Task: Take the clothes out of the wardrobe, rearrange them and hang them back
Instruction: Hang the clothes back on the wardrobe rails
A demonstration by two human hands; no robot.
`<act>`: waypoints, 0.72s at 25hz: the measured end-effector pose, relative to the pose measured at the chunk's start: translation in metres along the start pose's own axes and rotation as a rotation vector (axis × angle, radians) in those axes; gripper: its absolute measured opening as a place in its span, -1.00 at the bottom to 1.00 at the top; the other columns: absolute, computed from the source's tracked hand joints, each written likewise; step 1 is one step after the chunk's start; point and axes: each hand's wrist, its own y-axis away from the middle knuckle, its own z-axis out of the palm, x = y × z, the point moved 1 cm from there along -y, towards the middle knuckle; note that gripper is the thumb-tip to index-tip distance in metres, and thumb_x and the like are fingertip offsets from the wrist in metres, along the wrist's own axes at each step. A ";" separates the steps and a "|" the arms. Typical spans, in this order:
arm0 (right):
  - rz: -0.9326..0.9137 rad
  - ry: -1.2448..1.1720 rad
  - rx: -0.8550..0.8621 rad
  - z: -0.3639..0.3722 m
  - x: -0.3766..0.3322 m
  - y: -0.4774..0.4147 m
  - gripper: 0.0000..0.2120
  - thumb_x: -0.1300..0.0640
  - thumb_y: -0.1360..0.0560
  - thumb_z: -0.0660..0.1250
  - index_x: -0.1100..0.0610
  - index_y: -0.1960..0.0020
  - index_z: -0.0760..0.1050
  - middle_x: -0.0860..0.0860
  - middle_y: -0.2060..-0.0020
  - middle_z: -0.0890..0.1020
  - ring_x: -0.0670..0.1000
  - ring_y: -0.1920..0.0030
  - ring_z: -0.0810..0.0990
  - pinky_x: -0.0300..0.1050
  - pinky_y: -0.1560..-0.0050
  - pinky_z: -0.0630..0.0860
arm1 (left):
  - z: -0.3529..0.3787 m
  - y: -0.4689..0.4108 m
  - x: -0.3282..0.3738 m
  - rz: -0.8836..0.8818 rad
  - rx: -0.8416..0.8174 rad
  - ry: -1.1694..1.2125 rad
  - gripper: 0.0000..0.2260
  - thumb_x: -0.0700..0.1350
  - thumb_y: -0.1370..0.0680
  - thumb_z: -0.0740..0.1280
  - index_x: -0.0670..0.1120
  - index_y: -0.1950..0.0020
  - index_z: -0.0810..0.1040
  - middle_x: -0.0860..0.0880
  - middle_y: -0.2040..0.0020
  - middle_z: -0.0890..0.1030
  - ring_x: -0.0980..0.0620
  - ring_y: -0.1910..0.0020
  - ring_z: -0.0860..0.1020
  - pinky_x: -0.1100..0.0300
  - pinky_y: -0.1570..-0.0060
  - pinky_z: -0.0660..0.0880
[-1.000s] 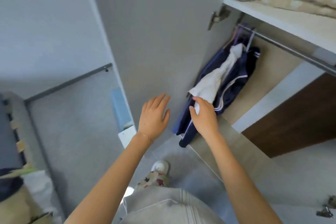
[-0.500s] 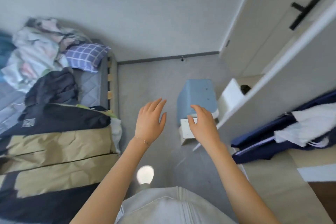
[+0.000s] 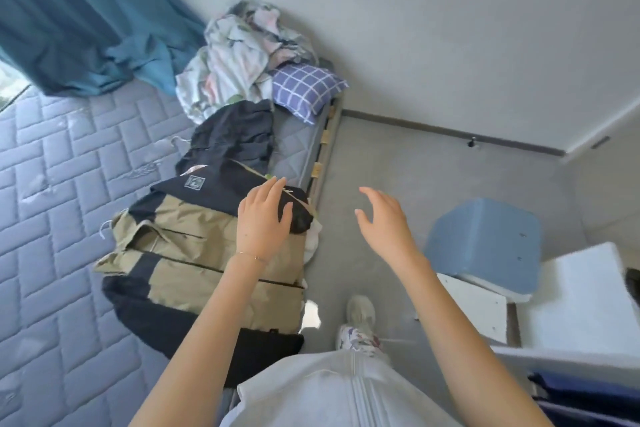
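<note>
— Any writing you can read here?
— Not really. There's a square patch (image 3: 193,181) on the black shoulder of the black-and-tan jacket (image 3: 194,243) lying on the bed (image 3: 69,184).
— What does it say?
— Too blurred and too small to tell.

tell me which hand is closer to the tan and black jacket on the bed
Left. The left hand is directly over the tan and black jacket, near the bed edge; contact is unclear. The right hand is off to its side, above the floor.
</note>
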 end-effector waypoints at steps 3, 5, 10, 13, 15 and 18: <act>-0.098 0.017 -0.080 0.015 -0.016 -0.058 -0.58 0.15 -0.58 0.24 0.14 -0.43 0.36 0.08 -0.36 0.46 0.14 -0.37 0.35 0.01 -0.39 0.26 | -0.002 -0.030 -0.033 -0.132 0.048 -0.020 -0.58 -0.06 -0.60 0.27 -0.08 -0.45 0.38 -0.07 -0.42 0.42 -0.13 -0.39 0.36 -0.06 -0.35 0.31; -0.176 0.018 -0.131 0.019 -0.025 -0.103 -0.59 0.15 -0.59 0.24 0.14 -0.42 0.37 0.07 -0.36 0.46 0.12 -0.37 0.35 0.00 -0.39 0.26 | 0.002 -0.057 -0.046 -0.221 0.075 -0.023 -0.58 -0.06 -0.60 0.27 -0.07 -0.45 0.37 -0.08 -0.43 0.41 -0.15 -0.40 0.35 -0.08 -0.37 0.30; -0.341 0.030 -0.265 0.018 -0.036 -0.235 -0.61 0.13 -0.61 0.21 0.13 -0.42 0.36 0.04 -0.37 0.45 0.08 -0.40 0.32 -0.02 -0.41 0.28 | 0.026 -0.138 -0.054 -0.448 0.151 -0.030 -0.58 -0.04 -0.61 0.24 -0.06 -0.47 0.34 -0.06 -0.46 0.38 -0.13 -0.43 0.32 -0.08 -0.40 0.28; -0.450 0.073 -0.372 0.013 -0.044 -0.305 -0.60 0.11 -0.62 0.20 0.12 -0.44 0.34 0.03 -0.37 0.44 0.06 -0.41 0.29 0.02 -0.42 0.28 | 0.039 -0.179 -0.053 -0.597 0.205 -0.010 -0.57 -0.04 -0.61 0.24 -0.06 -0.47 0.34 -0.05 -0.46 0.38 -0.12 -0.43 0.32 -0.07 -0.40 0.27; -0.537 0.117 -0.422 0.016 -0.053 -0.344 -0.60 0.11 -0.62 0.19 0.12 -0.45 0.33 0.03 -0.37 0.44 0.06 -0.40 0.30 0.00 -0.42 0.27 | 0.046 -0.202 -0.055 -0.667 0.233 -0.009 -0.58 -0.05 -0.61 0.25 -0.07 -0.47 0.35 -0.05 -0.45 0.39 -0.12 -0.43 0.33 -0.06 -0.41 0.27; -0.651 0.151 -0.511 0.028 -0.076 -0.392 -0.59 0.11 -0.63 0.17 0.12 -0.47 0.30 0.01 -0.40 0.41 0.04 -0.41 0.29 -0.05 -0.44 0.23 | 0.051 -0.231 -0.066 -0.774 0.275 -0.025 -0.59 -0.05 -0.60 0.26 -0.08 -0.45 0.36 -0.06 -0.44 0.41 -0.13 -0.41 0.35 -0.07 -0.40 0.29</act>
